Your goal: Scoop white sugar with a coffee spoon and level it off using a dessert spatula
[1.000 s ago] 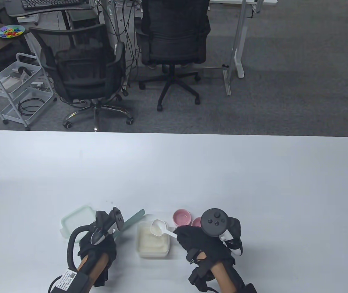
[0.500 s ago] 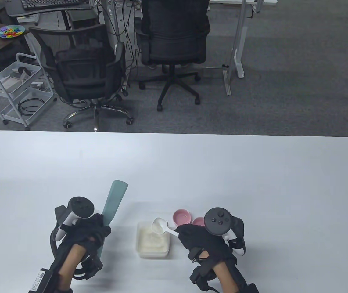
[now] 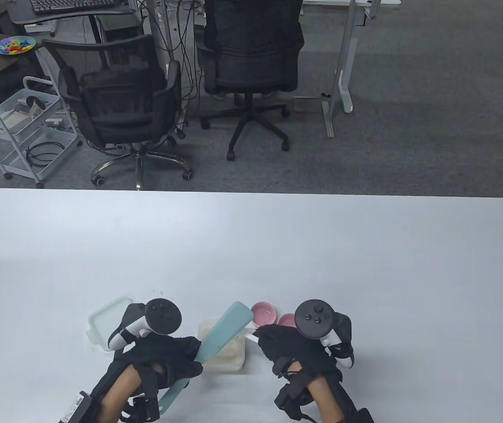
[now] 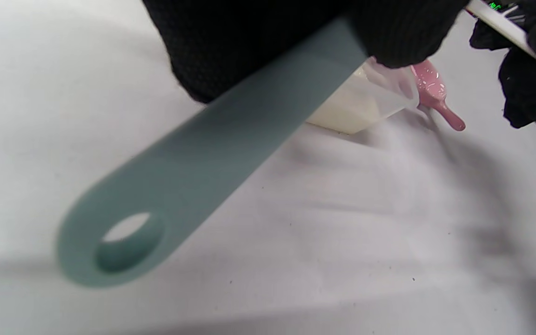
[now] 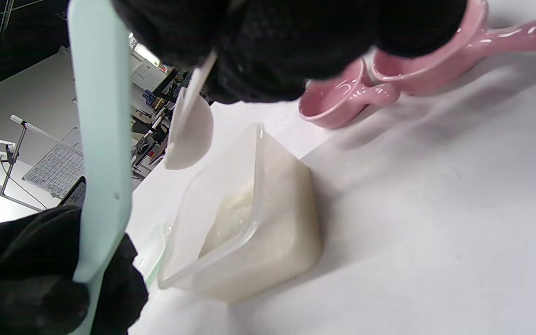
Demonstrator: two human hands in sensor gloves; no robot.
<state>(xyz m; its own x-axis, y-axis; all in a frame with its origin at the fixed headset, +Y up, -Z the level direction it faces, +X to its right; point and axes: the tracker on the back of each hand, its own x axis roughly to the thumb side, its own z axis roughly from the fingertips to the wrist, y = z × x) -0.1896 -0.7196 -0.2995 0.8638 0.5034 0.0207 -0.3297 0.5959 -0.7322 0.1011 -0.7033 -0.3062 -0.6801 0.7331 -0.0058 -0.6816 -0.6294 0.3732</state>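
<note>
With your left hand [image 3: 163,357] gripping the spatula [image 3: 225,332] and right hand [image 3: 293,348] pinching the spoon [image 5: 189,132], drag the blade flat across its rim over the sugar tub [image 5: 268,232].

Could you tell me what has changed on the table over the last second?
The left hand swung the teal dessert spatula up, then right, over the sugar container, covering the white coffee spoon. The right hand kept gripping that spoon above the container; the pink cups stayed put.
</note>
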